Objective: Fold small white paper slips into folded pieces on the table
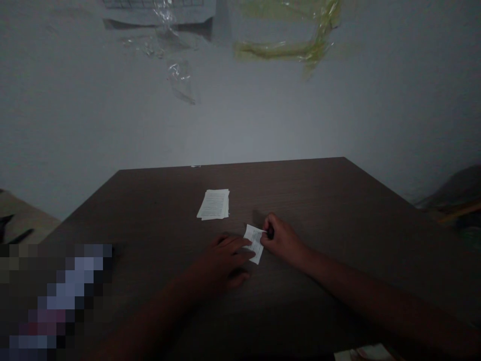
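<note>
The small printed paper slip (257, 247) lies on the brown table (300, 193) beneath the spread fingers of the left hand (227, 256), its right edge meeting the right hand (282, 238), whose fingers are curled together, though I cannot tell what they close on. If the left fingers press too lightly, the slip could skid or twist, and a sideways tug from the right could crease or tear its edge. Farther out, the unevenly squared stack of papers (214, 204) could slide apart if a forward-moving hand brushed it
</note>
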Demonstrator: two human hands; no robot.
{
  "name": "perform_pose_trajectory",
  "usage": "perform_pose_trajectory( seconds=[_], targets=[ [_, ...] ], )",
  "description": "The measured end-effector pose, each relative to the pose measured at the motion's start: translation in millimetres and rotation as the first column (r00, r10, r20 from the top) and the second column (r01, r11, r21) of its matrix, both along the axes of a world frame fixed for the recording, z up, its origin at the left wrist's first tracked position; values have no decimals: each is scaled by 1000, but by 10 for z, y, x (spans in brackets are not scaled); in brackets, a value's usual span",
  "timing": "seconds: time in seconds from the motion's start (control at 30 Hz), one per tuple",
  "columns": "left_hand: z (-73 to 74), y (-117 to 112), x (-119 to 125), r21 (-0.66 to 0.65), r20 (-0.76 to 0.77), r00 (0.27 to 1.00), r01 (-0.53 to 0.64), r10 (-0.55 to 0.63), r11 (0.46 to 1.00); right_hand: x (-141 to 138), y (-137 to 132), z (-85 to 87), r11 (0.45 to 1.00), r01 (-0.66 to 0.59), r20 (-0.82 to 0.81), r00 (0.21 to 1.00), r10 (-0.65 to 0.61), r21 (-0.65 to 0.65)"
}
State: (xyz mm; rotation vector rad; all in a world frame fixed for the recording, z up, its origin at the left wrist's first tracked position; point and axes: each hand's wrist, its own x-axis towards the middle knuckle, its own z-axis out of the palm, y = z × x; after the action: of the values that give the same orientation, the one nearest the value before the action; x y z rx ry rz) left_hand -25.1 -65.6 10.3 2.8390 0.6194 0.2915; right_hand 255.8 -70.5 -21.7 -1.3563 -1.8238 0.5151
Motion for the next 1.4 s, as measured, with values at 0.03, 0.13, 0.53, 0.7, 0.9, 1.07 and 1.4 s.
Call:
perform_pose_trajectory(
  seconds=[0.03,0.13,0.53,0.7,0.9,1.07,1.4],
  targets=[
    [-6,0,2,1,6,1000,-4,4,1000,4,0,3,1000,-2,9,1000,2,0],
    [-3,-12,13,-6,15,1000,-15,15,1000,16,-1,17,1000,-15,14,1000,15,-1],
    [6,-3,5,-52,-21,1000,-16,15,998,0,7,51,999,-11,-58,998,9,-40],
    [-2,-4,4,-54,-32,999,-27,25,998,14,0,62,998,-23,-78,997,19,-52],
    [25,-6,10,-21,-35,990,-139,138,990,74,11,81,996,-53,-90,995,47,-67],
    [73,5,-5,-31,-62,984,-169,167,985,99,-2,66,991,-131,-140,982,125,-33],
    [97,95,-71,-155,-118,975,-205,187,967,145,-11,65,908,-376,-40,920,389,183]
  ],
)
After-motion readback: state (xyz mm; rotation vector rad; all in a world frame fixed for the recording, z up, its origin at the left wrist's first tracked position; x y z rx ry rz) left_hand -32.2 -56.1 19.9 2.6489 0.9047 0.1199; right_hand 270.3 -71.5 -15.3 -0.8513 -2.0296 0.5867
